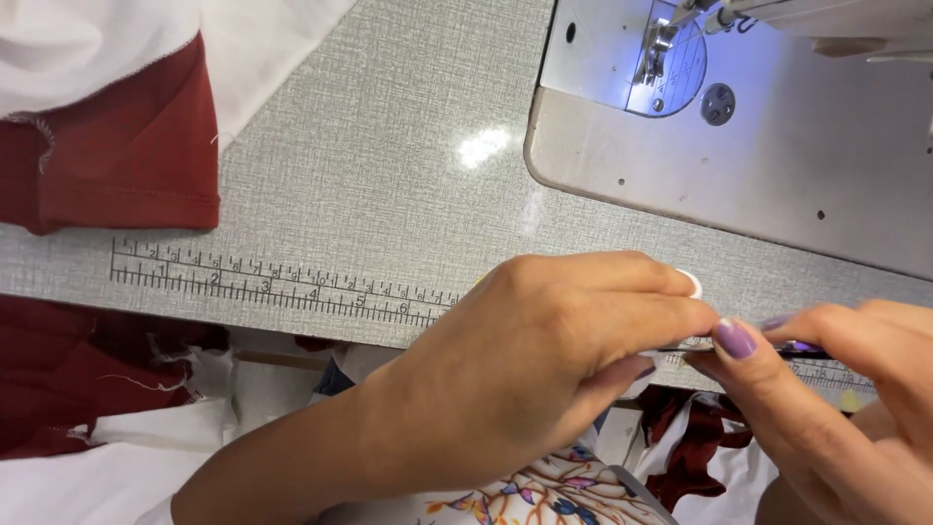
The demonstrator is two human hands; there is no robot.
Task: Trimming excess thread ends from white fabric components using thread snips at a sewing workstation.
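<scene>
At the front edge of the desk point(389, 194), the left hand point(544, 360) and right hand point(836, 389) are pinching a thin dark item point(792, 348) together, red fabric point(126, 146) lying unsewn.

The sewing table point(389, 194) has a grey, finely textured laminate top with a faint sheen. The machine bed point(777, 156) is smooth, matt metal. Dark red cloth point(126, 156) has frayed edges.
</scene>
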